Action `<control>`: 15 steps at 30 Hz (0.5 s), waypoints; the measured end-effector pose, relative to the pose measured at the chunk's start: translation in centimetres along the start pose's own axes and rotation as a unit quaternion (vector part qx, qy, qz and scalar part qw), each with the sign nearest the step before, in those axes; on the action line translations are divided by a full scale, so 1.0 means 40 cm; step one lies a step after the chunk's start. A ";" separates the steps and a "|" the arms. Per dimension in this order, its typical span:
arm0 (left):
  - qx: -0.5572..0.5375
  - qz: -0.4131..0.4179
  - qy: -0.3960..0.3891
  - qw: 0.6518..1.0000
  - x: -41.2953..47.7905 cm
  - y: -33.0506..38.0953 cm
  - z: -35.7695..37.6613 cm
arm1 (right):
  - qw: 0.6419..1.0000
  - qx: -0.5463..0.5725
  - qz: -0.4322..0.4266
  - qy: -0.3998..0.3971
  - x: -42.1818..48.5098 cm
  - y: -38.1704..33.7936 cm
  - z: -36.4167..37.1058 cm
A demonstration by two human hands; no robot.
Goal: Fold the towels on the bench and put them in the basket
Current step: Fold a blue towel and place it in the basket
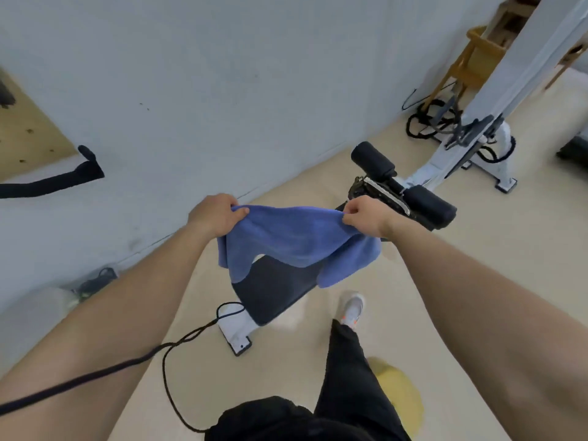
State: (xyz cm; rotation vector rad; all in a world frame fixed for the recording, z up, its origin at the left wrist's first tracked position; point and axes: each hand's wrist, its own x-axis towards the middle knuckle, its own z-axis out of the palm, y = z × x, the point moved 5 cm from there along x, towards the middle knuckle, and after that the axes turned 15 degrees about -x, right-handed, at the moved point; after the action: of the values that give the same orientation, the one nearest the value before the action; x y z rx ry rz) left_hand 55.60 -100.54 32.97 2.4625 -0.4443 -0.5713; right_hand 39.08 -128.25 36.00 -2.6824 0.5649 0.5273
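1. While it hangs between my hands, the blue towel looks soft and plush. Its top edge is pulled nearly straight and its two lower ends droop unevenly.
2. My left hand grips the top left corner, fingers curled over the edge and thumb on the near side.
3. My right hand pinches the top right corner between thumb and curled fingers.
4. The towel hangs over the bench's dark padded seat and hides part of it; I cannot tell whether the ends touch it.
5. Black foam rollers sit just beyond my right hand.
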 end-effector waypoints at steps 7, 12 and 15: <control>-0.066 -0.117 0.095 0.986 0.144 -0.053 -0.029 | 0.978 -0.127 -0.165 -0.024 0.441 -0.041 -0.095; -0.064 -0.218 0.089 0.970 0.092 -0.073 0.084 | 0.943 -0.166 -0.271 -0.098 0.529 -0.051 -0.055; -0.060 -0.248 0.090 0.963 0.041 -0.089 0.171 | 0.932 -0.188 -0.289 -0.114 0.541 -0.028 -0.013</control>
State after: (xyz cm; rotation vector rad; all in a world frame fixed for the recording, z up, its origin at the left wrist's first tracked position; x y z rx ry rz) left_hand 54.34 -101.51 25.25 2.4787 0.2839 -0.5415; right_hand 58.15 -134.26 27.60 -2.8762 -0.4316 0.8100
